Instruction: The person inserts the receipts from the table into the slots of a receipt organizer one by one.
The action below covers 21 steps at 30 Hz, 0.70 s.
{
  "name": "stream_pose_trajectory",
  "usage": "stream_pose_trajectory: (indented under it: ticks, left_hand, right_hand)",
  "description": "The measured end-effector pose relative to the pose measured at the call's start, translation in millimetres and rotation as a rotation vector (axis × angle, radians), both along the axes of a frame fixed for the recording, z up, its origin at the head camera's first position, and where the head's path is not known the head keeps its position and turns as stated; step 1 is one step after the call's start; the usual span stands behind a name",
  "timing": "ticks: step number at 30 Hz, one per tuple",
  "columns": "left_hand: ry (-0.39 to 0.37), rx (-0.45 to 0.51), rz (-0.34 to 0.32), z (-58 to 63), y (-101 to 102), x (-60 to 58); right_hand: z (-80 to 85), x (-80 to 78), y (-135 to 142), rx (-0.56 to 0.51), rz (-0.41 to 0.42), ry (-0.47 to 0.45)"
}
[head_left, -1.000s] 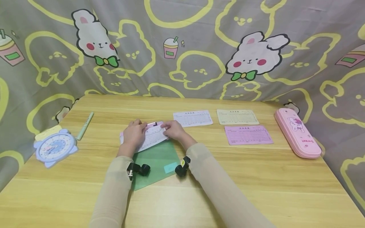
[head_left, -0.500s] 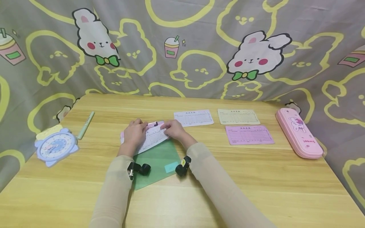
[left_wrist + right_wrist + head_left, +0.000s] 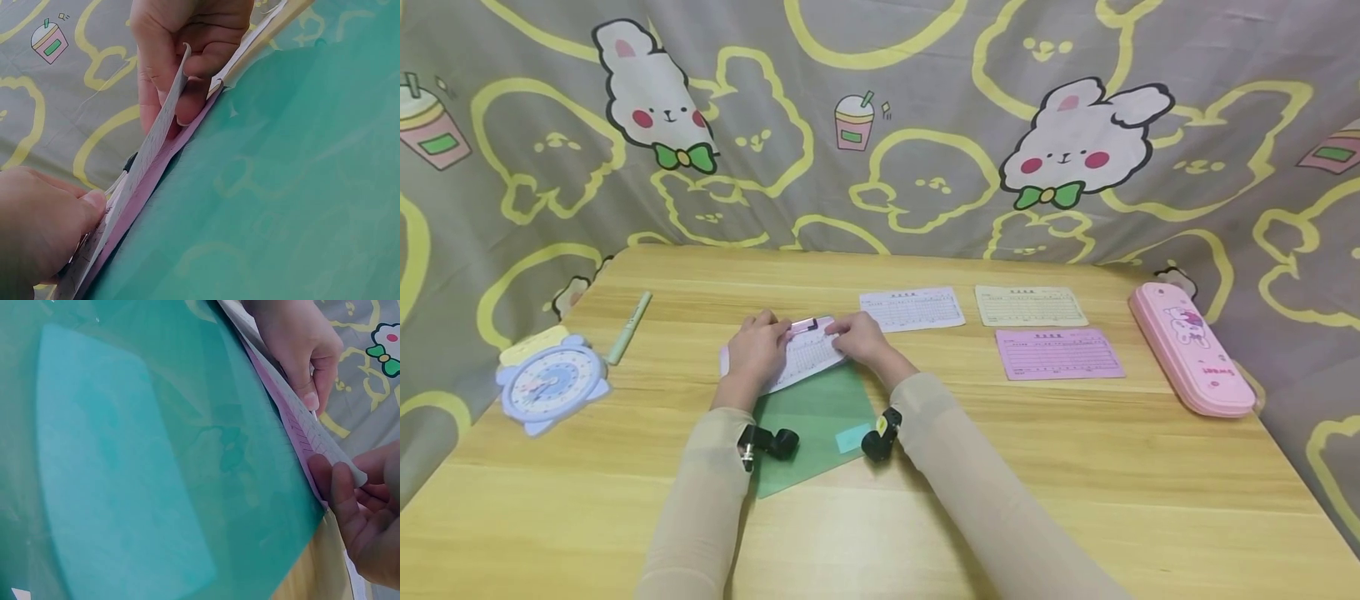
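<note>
A white printed form slip [image 3: 805, 360] lies over a pink slip [image 3: 300, 440] along the far edge of a translucent green folder [image 3: 808, 425]. My right hand [image 3: 859, 337] pinches the white slip's right corner between thumb and fingers; the corner curls away from the pink slip. My left hand [image 3: 752, 354] grips the slips' upper left part, its thumb by a small dark-ended item [image 3: 802, 327] whose kind is unclear. A light-blue label [image 3: 853, 438] shows on the folder. The left fingers partly cover the slips.
A white form [image 3: 912, 309], a yellow form [image 3: 1031, 307] and a purple form [image 3: 1060, 354] lie to the right. Beyond them is a pink pencil case [image 3: 1191, 350]. Leftward are a green pen [image 3: 629, 329], a blue toy clock [image 3: 552, 385] and a yellow pad [image 3: 535, 343].
Little differs. Both hands keep their hold at the slips' upper edge, and the whole head view has drifted slightly.
</note>
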<state>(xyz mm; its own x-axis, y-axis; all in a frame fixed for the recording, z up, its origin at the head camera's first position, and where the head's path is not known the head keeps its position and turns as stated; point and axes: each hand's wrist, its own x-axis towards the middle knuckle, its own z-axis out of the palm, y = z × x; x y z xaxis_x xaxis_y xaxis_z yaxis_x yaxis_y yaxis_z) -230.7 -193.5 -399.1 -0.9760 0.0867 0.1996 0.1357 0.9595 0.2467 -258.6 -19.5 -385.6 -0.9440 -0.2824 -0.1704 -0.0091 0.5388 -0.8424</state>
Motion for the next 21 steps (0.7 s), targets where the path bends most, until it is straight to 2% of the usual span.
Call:
stream_pose_trajectory:
  ticks: [8,16,21]
  left_hand:
    - [-0.013,-0.010,0.006,0.1,1.1,-0.9]
    - [-0.017,-0.014,0.015,0.3,1.0,-1.1]
    - [-0.023,-0.017,0.016,0.1,0.3,-0.7]
  right_hand:
    - [-2.3,-3.5,-2.5,-0.006,-0.034,0.015]
    - [-2.5,-4.6,-4.4,-0.005,-0.058,-0.008]
    - [-4.2,-4.5,-5.1,0.011,-0.059,0.026]
